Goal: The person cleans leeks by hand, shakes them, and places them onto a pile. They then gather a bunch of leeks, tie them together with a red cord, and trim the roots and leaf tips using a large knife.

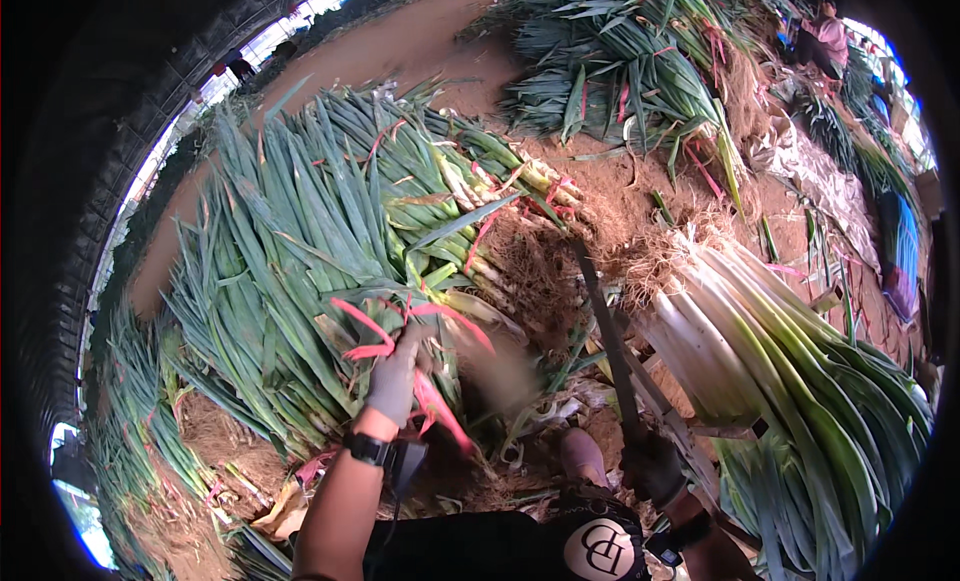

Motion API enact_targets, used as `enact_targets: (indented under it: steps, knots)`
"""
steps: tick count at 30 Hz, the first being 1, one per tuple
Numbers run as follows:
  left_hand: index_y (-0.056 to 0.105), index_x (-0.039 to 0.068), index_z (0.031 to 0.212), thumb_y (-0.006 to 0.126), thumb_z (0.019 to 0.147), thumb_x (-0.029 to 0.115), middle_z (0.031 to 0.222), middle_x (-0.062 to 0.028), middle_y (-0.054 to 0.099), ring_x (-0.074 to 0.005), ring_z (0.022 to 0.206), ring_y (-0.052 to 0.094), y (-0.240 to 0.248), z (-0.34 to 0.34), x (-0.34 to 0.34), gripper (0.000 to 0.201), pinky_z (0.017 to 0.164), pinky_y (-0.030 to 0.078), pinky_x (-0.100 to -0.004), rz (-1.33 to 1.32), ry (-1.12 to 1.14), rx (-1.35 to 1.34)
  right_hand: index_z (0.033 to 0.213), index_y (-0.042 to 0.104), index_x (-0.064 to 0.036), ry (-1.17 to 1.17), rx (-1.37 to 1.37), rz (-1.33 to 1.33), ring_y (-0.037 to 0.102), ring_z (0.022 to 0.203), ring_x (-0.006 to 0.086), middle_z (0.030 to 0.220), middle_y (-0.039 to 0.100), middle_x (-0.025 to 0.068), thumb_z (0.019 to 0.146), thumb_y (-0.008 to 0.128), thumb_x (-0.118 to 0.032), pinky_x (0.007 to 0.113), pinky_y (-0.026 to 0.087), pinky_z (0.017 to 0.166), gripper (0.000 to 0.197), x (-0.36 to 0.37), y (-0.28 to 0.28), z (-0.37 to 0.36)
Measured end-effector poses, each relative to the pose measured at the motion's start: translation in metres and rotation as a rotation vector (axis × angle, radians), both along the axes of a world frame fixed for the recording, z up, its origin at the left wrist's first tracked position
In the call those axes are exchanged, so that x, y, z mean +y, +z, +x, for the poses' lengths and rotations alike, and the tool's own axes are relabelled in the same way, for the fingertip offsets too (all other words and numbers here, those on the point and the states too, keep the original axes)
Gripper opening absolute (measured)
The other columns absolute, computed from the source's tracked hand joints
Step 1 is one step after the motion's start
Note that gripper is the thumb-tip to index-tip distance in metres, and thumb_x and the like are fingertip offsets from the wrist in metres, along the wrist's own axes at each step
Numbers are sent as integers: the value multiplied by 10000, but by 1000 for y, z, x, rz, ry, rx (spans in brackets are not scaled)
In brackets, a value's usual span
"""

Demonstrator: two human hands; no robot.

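Observation:
My left hand (397, 371), in a grey glove, is closed on a leek bundle with pink ribbon ties (437, 406) about it. The bundle's root end is a brown blur of motion, and my fingers are partly hidden. My right hand (652, 469), in a dark glove, grips the handle of a long, dark-bladed knife (605, 331) that points away from me. Leaning on a rack to the right of the blade are trimmed leeks (750, 326), white stems and roots toward the knife. Under and beyond my left hand spreads a heap of green leeks (290, 221).
Another leek pile (620, 61) lies at the far side on brown soil (400, 46). The wooden rack (675, 406) stands beside my right hand. A person (825, 41) sits at the far right, near blue plastic strips (898, 241). My pink boot (583, 456) shows below.

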State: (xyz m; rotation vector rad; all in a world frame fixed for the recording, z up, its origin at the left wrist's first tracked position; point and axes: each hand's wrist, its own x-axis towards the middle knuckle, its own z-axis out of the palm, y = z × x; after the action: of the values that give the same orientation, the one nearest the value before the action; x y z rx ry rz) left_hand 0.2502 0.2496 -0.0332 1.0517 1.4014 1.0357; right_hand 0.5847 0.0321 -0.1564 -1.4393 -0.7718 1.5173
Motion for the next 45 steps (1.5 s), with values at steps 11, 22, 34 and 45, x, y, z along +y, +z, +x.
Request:
enact_targets:
  steps: [11,22,34,45]
  knots:
    - [542,128,755,640,828,555,589,-28,515,-147,445,519,-101,71,182,445,382,417,-302,-24,213,134,1207,556,-25,62,-232,81,634,803,128,955,652,74,853,618,-99,278,508,697,367,32,-2,5]
    - [648,38,797,613,837,482,733,-125,676,-290,664,637,-159,97,226,447,646,484,-406,-62,-52,531,1081,558,-25,197,-827,303,618,652,150,791,610,68,848,657,-129,279,504,556,274,73,1,26]
    - [504,98,1146,367,1017,331,613,92,264,-40,531,256,-47,10,54,299,516,264,-212,-107,-186,7,1276,400,13,-59,-680,356,623,833,424,934,615,273,785,680,-260,453,514,670,628,168,-25,-26]
    - [672,48,1085,675,852,166,721,63,576,-63,656,543,-67,-19,-82,261,614,458,-248,8,-356,597,1277,493,-44,165,1002,178,537,1114,158,1201,574,54,1005,433,-336,314,413,977,403,286,-35,-131]
